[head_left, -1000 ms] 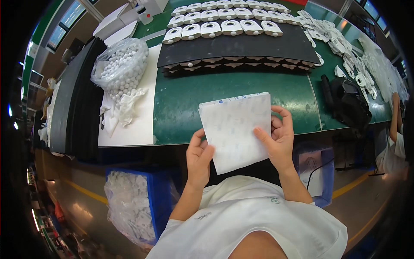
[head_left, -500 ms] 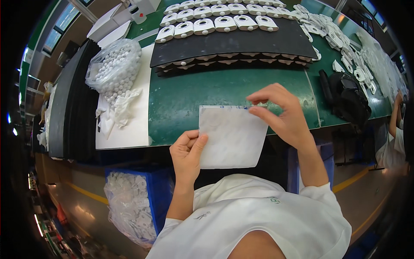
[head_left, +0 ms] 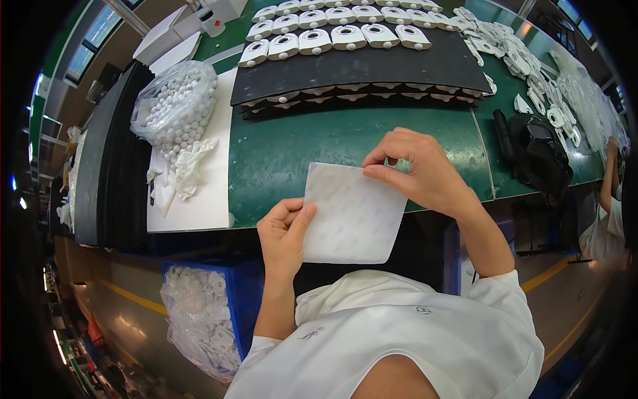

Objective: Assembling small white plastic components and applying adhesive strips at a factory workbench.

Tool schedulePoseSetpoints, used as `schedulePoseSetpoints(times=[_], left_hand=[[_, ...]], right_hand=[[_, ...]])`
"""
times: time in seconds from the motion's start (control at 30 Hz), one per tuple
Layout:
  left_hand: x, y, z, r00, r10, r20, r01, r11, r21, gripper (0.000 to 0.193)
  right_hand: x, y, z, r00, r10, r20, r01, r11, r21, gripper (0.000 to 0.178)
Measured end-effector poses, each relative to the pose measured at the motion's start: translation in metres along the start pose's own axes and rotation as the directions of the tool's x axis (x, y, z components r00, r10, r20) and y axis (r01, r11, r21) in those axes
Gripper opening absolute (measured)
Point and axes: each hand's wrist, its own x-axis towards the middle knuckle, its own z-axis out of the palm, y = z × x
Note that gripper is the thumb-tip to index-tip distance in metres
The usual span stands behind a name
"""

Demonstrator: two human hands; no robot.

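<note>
A white, roughly square paper sheet (head_left: 352, 219) with faint rounded marks hangs at the near edge of the green table. My left hand (head_left: 282, 233) is closed on its left edge, thumb on top. At the sheet's top edge, toward the right corner, my right hand (head_left: 419, 166) pinches with thumb and forefinger. Beyond my hands, rows of white plastic parts (head_left: 345, 38), each with a round hole and a small ball at the front, lie on a black board (head_left: 359, 70). More such parts show under that board, in stacked layers.
To the left, a clear bag of white balls (head_left: 176, 100) rests on a white board (head_left: 199, 209) beside stacked black boards (head_left: 106, 173). Loose white parts (head_left: 518, 63) and a black object (head_left: 535, 153) lie right. A blue crate (head_left: 249, 306) stands below; another person's arm (head_left: 610, 173) shows far right.
My right hand has moved left along the sheet's top edge and closed into a pinch. The sheet has tilted slightly, and the blue marks along its top edge no longer show.
</note>
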Motion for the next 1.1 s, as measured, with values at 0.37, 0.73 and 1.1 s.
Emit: schedulePoseSetpoints(times=[0.37, 0.73, 1.1], left_hand=[[0.018, 0.017, 0.002, 0.995, -0.068, 0.073, 0.058, 0.989, 0.136, 0.015], [0.073, 0.047, 0.013, 0.848, 0.447, 0.285, -0.528, 0.66, 0.535, 0.025], [0.063, 0.016, -0.007, 0.366, 0.086, 0.926, -0.929, 0.092, 0.359, 0.071]], right_hand=[[-0.002, 0.011, 0.001, 0.998, 0.069, -0.013, -0.069, 0.997, 0.016, 0.007], [0.003, 0.091, -0.007, 0.898, 0.391, -0.202, -0.394, 0.919, 0.028, 0.017], [0.004, 0.088, -0.014, 0.858, 0.431, -0.28, -0.481, 0.864, -0.145, 0.017]])
